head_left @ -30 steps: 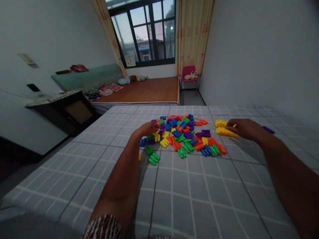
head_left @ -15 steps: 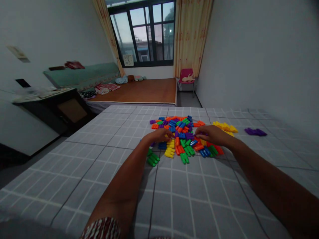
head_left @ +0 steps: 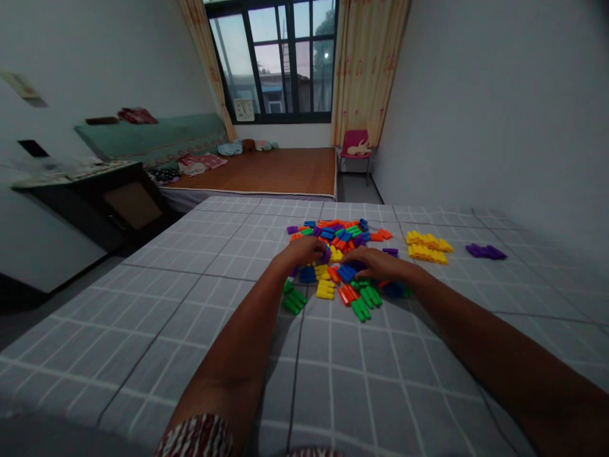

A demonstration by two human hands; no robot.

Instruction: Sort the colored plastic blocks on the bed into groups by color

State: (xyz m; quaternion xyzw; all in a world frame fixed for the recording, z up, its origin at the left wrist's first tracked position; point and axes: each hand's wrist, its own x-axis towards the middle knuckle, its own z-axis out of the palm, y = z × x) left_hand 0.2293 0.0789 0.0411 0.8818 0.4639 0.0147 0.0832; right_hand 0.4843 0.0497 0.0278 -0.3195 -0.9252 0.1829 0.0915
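A heap of small plastic blocks in orange, blue, green, purple and yellow lies on a grey checked bedsheet. My left hand rests on the heap's near left side, fingers curled over a purple block. My right hand lies on the heap's near middle, fingers bent down on blue and orange blocks; what it grips is hidden. A sorted group of yellow blocks sits to the right. Further right lie a few purple blocks.
Loose green blocks and yellow blocks lie near my hands. Beyond the bed are a low wooden platform, a pink chair, a dark cabinet at left, a window and a white wall at right.
My right hand left the yellow group and came left onto the heap's middle. My left hand shifted slightly right along the heap. The camera view dipped a little.
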